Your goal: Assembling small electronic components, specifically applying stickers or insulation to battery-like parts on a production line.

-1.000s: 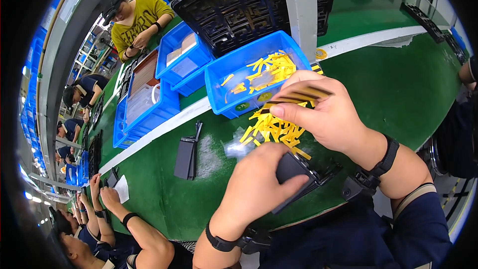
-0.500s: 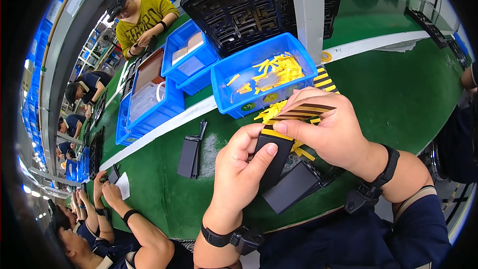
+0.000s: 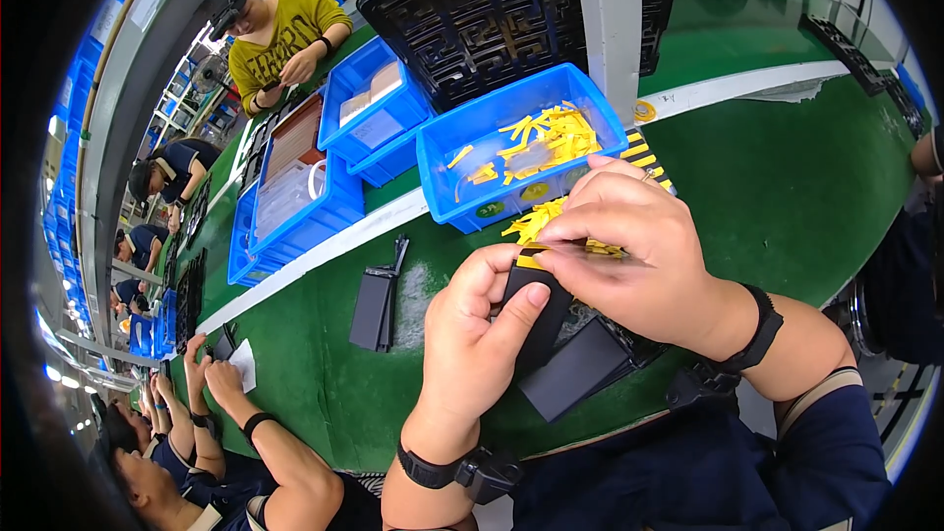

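Note:
A flat black rectangular block [image 3: 536,329] is gripped upright in my left hand [image 3: 462,334], the thumb pressed on its face. Across the block's top end lies a yellow strip [image 3: 529,258]. My right hand [image 3: 644,246] pinches a thin striped sheet [image 3: 627,262], blurred by motion and seen nearly edge-on, right at that end. Behind my hands, loose yellow strips [image 3: 531,223] are heaped on the green table. More black blocks [image 3: 580,371] lie just under my right hand, partly covered by it.
A blue bin [image 3: 438,177] with yellow strips [image 3: 560,143] stands beyond my hands, a yellow-and-black striped sheet [image 3: 644,157] beside it. Black blocks [image 3: 372,310] lie to the left. Other blue bins [image 3: 329,206], a grey post [image 3: 607,20] and co-workers [image 3: 290,39] are farther off.
My right hand has turned and dipped slightly, swinging the striped sheet from broad view to nearly edge-on. The left hand and its block have stayed put.

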Demonstrator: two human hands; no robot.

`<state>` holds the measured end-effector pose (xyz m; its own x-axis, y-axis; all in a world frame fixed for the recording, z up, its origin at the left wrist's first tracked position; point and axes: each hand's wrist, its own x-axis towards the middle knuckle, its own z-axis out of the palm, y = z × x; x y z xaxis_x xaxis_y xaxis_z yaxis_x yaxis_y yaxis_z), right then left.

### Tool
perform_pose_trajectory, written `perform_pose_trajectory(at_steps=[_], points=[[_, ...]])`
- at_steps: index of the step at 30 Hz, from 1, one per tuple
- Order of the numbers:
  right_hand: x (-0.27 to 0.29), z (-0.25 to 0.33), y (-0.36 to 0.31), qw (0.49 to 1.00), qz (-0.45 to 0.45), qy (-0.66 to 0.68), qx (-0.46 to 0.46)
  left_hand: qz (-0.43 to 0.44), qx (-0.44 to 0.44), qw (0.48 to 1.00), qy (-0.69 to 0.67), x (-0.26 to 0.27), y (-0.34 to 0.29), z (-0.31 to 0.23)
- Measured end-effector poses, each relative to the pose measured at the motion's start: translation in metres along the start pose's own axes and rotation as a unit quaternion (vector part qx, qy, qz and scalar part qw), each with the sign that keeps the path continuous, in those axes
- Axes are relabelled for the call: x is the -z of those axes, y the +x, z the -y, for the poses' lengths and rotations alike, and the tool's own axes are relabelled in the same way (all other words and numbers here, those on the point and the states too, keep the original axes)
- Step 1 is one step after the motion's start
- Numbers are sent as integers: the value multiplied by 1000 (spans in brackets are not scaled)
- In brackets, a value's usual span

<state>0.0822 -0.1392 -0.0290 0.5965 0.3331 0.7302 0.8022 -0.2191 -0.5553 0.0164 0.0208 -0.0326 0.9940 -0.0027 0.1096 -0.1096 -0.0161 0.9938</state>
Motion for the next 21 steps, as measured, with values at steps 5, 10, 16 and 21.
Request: perform_pose_trajectory(at_steps=[5, 10, 16, 21], points=[[2, -1, 2, 999, 28, -2, 23, 2, -44, 993, 111, -1, -2, 1], [8, -1, 9, 996, 52, -18, 71, -48, -45, 997, 41, 2, -2, -4], [11, 17, 6, 974, 62, -175, 127, -42, 3, 999, 7, 4, -1, -3], [15, 6, 7, 969, 39, -209, 126, -24, 16, 999, 29, 5, 3, 1]])
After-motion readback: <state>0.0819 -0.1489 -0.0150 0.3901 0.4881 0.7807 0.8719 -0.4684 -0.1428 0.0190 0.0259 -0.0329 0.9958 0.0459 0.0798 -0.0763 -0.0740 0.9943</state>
